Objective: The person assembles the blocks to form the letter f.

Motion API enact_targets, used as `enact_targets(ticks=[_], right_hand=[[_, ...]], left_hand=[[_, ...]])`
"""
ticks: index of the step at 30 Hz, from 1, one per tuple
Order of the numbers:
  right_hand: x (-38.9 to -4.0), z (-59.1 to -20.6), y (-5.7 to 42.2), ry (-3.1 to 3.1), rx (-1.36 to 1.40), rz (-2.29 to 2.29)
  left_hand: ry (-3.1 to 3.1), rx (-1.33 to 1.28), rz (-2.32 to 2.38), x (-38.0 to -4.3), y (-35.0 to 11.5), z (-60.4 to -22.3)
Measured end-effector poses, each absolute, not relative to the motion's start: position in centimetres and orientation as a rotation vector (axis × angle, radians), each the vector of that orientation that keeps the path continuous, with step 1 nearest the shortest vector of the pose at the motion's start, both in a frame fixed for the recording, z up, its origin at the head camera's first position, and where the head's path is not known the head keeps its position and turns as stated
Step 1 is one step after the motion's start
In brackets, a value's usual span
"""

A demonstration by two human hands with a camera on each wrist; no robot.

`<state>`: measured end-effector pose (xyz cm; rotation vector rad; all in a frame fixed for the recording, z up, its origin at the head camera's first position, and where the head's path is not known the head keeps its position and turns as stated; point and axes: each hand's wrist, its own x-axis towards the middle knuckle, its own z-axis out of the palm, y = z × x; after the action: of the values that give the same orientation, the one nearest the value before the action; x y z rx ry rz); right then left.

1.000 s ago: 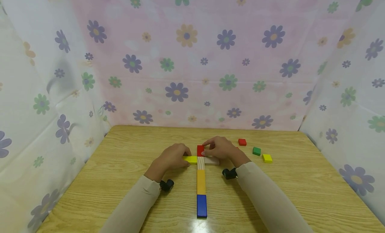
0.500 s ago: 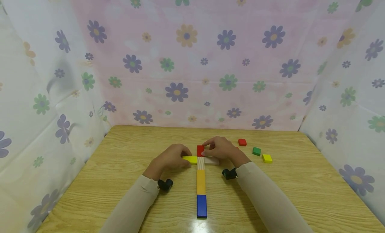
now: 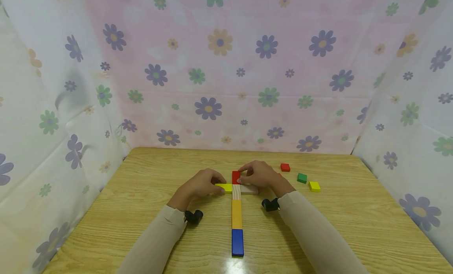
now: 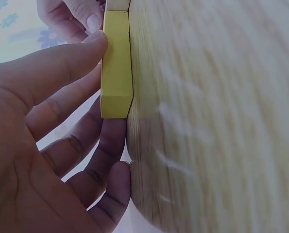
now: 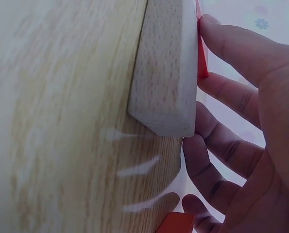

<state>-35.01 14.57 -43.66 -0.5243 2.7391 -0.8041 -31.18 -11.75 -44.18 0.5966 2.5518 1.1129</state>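
Observation:
My left hand (image 3: 201, 184) pinches a yellow block (image 4: 117, 63) lying flat, thumb on its near long side and fingers along the far one. At the far end of a column, a red block (image 3: 236, 177) sits between the thumb and index finger of my right hand (image 3: 260, 174). Below it, toward me, come a striped plain wood block (image 3: 236, 191), an orange block (image 3: 236, 214) and a blue block (image 3: 237, 242). A pale wood block (image 5: 166, 68) extends rightward from the column, opposite the yellow one, under my right hand. The pieces together form a cross.
Loose on the right of the wooden table (image 3: 152, 164) are a small red block (image 3: 285, 167), a green block (image 3: 302, 178) and a yellow block (image 3: 314, 186). Another red-orange block (image 5: 176, 223) is mostly hidden behind my right hand. Flowered cloth (image 3: 226, 77) encloses the back and sides.
My left wrist has shifted slightly left while its fingertips slid a little right along the yellow block. The right hand and the blocks stay in place.

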Motion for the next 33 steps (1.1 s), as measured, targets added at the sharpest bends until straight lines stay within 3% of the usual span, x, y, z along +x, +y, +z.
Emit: enact_targets(ticks=[33], right_hand=[[-34.96, -43.74, 14.96, 2.766, -0.561, -0.803]], left_hand=[[2.577, 0.659, 1.076, -31.05, -11.63, -44.03]])
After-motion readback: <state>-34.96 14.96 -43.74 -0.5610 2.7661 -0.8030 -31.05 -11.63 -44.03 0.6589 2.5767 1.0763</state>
